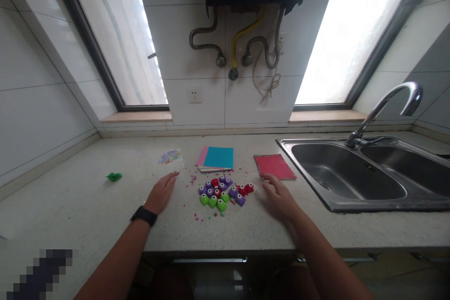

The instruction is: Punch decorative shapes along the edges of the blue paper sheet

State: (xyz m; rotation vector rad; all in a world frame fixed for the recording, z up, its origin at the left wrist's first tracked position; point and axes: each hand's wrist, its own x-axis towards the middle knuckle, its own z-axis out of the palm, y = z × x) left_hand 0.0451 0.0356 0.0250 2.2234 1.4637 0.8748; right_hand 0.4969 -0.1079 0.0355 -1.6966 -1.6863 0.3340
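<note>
A cluster of small craft punches (225, 191) in purple, green and red lies on the speckled countertop (87, 206), with tiny paper bits scattered around it. My left hand (161, 192), with a black watch at the wrist, rests flat on the counter just left of the cluster, fingers apart, holding nothing. Just right of the cluster is my right hand (277, 194), also flat and empty, its fingertips near the red sheet (274, 166). Behind the punches is a stack of coloured paper (217, 158) with a blue sheet on top.
A steel double sink (351, 173) with a curved tap (390, 103) fills the right side. A small clear bag of coloured pieces (169, 156) and a crumpled green scrap (114, 176) lie to the left. Tiled wall with pipes and a socket (194, 96) stands behind.
</note>
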